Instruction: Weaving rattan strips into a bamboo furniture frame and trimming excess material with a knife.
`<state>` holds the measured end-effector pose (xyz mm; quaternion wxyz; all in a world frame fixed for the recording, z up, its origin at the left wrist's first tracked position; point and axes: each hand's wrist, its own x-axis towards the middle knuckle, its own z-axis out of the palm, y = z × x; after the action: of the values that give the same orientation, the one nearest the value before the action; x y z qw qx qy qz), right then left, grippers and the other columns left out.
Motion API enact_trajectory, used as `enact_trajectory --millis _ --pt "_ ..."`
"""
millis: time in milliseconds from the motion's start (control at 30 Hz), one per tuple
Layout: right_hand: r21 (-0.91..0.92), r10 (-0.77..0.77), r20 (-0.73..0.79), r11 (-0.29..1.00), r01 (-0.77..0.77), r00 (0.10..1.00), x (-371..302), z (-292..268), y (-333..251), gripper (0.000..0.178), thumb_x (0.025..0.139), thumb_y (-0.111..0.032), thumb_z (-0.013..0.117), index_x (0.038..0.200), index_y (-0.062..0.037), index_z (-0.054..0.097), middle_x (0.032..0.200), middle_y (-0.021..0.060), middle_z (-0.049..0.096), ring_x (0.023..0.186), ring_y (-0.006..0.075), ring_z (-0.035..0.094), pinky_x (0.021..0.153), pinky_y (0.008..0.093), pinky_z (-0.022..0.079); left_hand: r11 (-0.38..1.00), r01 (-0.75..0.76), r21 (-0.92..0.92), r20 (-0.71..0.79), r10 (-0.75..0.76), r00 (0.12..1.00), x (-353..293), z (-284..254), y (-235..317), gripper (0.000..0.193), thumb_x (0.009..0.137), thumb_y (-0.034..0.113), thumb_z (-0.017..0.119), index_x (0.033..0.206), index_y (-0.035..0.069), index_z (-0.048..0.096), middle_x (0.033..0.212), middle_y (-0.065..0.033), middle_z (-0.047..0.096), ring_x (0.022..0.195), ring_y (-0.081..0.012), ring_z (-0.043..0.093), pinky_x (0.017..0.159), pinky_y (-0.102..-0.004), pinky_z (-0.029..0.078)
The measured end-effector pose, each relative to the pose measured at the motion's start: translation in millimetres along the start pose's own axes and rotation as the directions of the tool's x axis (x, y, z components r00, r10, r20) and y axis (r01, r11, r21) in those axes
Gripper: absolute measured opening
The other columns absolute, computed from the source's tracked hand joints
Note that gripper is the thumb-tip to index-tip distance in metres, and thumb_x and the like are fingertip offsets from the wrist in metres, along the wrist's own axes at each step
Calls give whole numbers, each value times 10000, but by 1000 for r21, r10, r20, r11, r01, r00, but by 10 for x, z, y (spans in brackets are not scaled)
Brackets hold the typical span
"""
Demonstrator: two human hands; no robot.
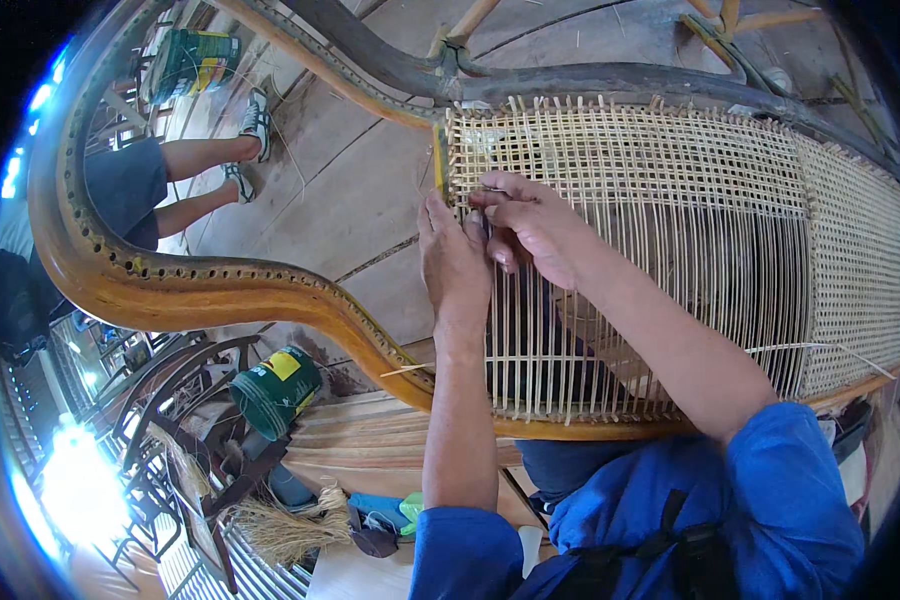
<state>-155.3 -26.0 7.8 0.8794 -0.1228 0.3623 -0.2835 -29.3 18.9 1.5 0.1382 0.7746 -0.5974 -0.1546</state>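
Observation:
A long wooden chair frame lies across the view, with a cane seat panel stretched over its right part. The far side of the panel is tightly woven; nearer me, the strands run mostly one way, with gaps between them. At the panel's left edge, my left hand is closed, thumb and fingers around the edge strands. Just right of it, over the weave's border, my right hand has its fingers curled in a pinch. What lies between the fingertips of either hand is too small to make out. One loose cane strand sticks out near the front rail.
The curved frame rail with a row of holes sweeps left. Green buckets stand on the floor, one near a bundle of fibre strands. Another person's legs are at the upper left. Dark chair frames stand at lower left.

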Motion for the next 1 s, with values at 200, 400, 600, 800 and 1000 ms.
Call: enact_trajectory --millis 200,400,600,800,1000 --pt "147 1 39 989 -7 999 9 -53 14 522 837 9 454 1335 23 297 1235 142 482 507 133 450 459 286 371 993 72 89 67 -79 995 31 -42 165 435 876 92 480 1258 -72 352 1275 -277 415 1065 -417 511 826 -449 454" --pt "157 -119 2 981 118 993 37 -6 185 541 836 30 439 1348 23 266 1276 149 453 515 121 440 465 282 374 989 135 -59 50 -133 990 29 -18 62 448 864 96 524 1252 -71 373 1246 -258 442 1094 -398 482 911 -425 413" --pt "5 -158 -184 987 162 970 -783 -428 -11 537 858 22 420 1372 -16 267 1290 160 464 507 82 429 436 226 355 987 -52 152 -43 59 997 -193 -111 386 401 862 136 541 1207 -48 451 1180 -248 504 1059 -382 506 917 -430 394" --pt "59 -227 -336 963 261 914 -1130 -970 -223 486 862 17 421 1337 -39 337 1207 158 533 485 94 421 423 225 345 996 -86 -7 205 85 975 -505 147 1038 182 815 184 627 913 38 584 1037 -161 565 1063 -344 493 914 -459 371" --pt "-37 -257 -271 966 257 928 -931 -1011 -205 543 854 25 390 1374 13 233 1248 184 459 518 114 420 481 245 387 966 -231 113 36 229 973 -413 559 1095 283 813 292 625 893 26 574 1292 -171 391 1249 -402 304 1013 -549 243"
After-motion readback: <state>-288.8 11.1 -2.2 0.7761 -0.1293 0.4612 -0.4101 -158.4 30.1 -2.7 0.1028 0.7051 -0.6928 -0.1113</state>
